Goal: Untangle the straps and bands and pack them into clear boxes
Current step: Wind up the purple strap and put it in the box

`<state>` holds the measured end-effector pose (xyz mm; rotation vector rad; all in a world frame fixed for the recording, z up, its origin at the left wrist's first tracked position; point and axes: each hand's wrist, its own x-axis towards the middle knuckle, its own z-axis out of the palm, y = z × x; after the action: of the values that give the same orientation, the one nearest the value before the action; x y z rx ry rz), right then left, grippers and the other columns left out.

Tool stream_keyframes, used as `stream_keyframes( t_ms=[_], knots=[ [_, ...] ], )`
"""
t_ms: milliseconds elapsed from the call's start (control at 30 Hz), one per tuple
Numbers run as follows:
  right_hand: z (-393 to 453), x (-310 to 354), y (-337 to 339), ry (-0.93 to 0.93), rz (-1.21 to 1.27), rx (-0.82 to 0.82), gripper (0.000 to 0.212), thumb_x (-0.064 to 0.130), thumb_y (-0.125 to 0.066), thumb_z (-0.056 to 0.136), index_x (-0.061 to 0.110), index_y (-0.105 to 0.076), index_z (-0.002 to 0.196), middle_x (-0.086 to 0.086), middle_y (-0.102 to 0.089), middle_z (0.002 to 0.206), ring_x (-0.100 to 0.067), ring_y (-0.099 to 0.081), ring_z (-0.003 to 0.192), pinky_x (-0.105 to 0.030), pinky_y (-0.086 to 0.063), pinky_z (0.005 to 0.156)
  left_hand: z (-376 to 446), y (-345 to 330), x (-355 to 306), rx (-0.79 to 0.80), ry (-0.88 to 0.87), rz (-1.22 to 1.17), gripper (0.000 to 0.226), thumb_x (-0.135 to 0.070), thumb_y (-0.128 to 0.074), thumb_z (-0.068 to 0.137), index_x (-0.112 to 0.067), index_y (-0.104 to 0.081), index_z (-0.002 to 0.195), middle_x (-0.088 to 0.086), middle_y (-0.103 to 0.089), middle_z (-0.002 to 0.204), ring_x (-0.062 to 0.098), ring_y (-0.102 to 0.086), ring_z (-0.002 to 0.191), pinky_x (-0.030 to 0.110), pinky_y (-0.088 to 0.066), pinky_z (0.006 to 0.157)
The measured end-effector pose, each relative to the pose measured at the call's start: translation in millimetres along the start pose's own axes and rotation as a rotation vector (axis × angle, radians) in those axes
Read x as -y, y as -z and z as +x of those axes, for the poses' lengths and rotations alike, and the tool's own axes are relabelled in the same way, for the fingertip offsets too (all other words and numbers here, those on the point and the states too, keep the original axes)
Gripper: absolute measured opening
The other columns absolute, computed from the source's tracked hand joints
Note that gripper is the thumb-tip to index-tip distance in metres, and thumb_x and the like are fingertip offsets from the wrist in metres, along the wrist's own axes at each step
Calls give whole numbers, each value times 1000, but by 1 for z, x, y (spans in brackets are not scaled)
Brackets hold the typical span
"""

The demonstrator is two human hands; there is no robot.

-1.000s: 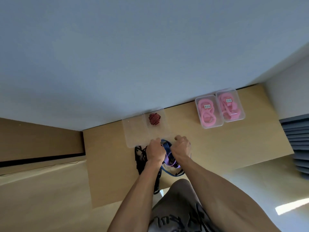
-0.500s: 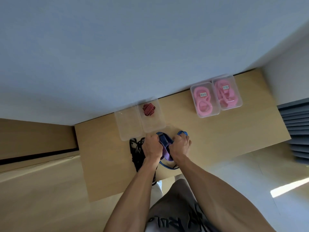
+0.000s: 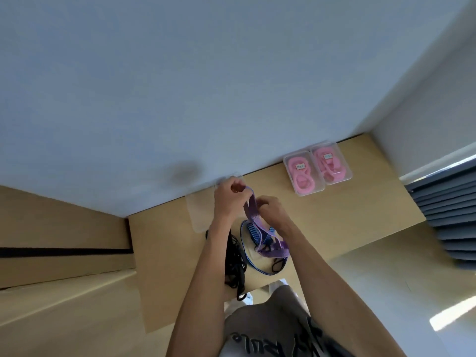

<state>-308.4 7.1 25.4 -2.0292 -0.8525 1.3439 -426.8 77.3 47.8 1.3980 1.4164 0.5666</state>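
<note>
Pinching flat woven purple strap [image 3: 253,211] | both hands [image 3: 230,199] [image 3: 273,211] clamped | glossy clear box [image 3: 199,215] behind

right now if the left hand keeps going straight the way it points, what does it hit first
Probably the clear box under and just beyond the left hand, then the wall behind it; depth is unclear from this one view.

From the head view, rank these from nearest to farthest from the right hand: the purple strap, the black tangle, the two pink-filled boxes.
1. Purple strap: in the grip of the right hand.
2. Black tangle: on the desk below the left forearm.
3. Left pink box, then right pink box: side by side by the far wall, to the right.
</note>
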Motion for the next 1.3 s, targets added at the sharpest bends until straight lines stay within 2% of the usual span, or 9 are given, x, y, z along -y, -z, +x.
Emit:
stream_keyframes(
  t_ms=[133,367,500,633,733,833,1033,1167,1300],
  knots=[
    [-20,18,16,84,124,51,21,-1,-44,59,4,-62,69,-4,-59,71,-18,-52,71,-32,-40,70,-2,7,-32,3,-46,-155,14,-19,-72,67,-20,-71,81,-12,-64,68,13,-58,64,30,-49,63],
    [-42,20,27,137,86,-17,22,17,-83,74,9,-64,82,-7,-61,71,-21,-58,67,-43,-54,70,-18,2,-59,119,-157,-203,10,-21,-75,68,-24,-72,77,-13,-64,66,6,-55,62,18,-47,61],
    [-48,30,37,157,83,-60,11,14,-67,88,3,-67,85,-4,-74,74,-24,-71,72,-45,-58,81,-30,3,-67,159,-177,-277,9,-10,-73,81,-15,-73,88,-2,-66,75,12,-58,68,24,-49,67],
    [-55,51,53,190,92,-143,11,13,-64,87,11,-68,77,-1,-75,71,-26,-72,75,-38,-56,71,-42,7,-62,124,-46,-412,33,-6,-52,85,-8,-70,114,11,-71,100,16,-65,82,19,-51,72],
    [-60,66,65,220,133,-216,13,13,-64,83,1,-65,77,-2,-72,65,-18,-65,60,-38,-56,62,-58,-3,-45,259,-106,-144,37,15,-46,80,-9,-68,99,3,-68,91,4,-62,78,12,-47,67],
    [-64,74,71,253,210,-185,11,12,-63,84,5,-63,76,1,-71,60,-13,-66,54,-38,-58,54,-77,-19,-26,441,-62,225,23,-2,-60,79,-20,-49,71,-1,-44,65,14,-42,56,27,-35,58],
    [-72,53,73,209,378,-259,14,15,-69,84,7,-61,75,-7,-65,68,-23,-65,66,-50,-61,66,-92,-31,-11,109,-11,203,33,-18,-62,93,-19,-59,60,-10,-63,52,1,-54,47,19,-43,55],
    [-75,23,66,121,576,-66,35,52,-67,85,18,-63,89,0,-69,83,-14,-70,79,-43,-53,79,-94,-24,-23,34,69,-36,11,-7,-61,92,1,-67,88,13,-73,71,32,-69,67,44,-57,78],
    [-80,0,56,59,669,71,58,76,-41,83,30,-73,100,0,-79,93,-10,-75,80,-37,-45,81,-96,-19,-39,-19,97,-127,15,-1,-63,83,-12,-73,88,15,-74,88,35,-71,89,47,-57,84]
  ],
)
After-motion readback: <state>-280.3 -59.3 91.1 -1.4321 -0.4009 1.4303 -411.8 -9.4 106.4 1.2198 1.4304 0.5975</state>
